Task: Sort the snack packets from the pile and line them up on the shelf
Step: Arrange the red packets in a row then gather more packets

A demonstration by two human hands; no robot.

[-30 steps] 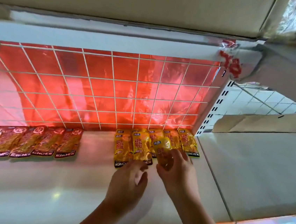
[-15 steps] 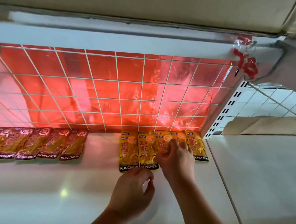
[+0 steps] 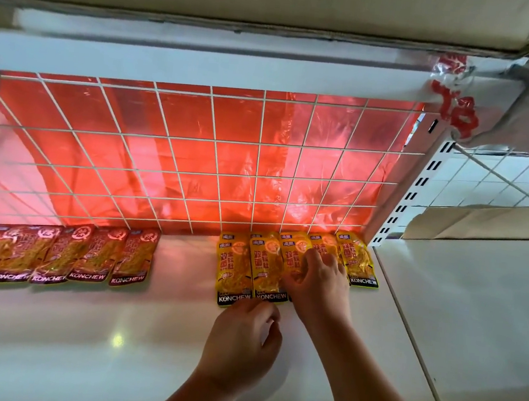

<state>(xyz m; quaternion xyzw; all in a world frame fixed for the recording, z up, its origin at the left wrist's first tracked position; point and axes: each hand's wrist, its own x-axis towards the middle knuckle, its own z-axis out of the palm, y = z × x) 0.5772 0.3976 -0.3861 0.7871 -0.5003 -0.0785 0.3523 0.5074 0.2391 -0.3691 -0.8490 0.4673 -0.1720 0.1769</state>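
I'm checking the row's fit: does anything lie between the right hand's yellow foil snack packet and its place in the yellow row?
Nothing visible. The right hand rests on the yellow foil snack packet, already among its neighbours below the white wire grid.

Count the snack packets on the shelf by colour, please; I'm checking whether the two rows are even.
Red foil snack packets: 5 in view; the row runs out of frame at the left.
Yellow foil snack packets: 6, overlapping, one mostly hidden.
Total: 11 visible.
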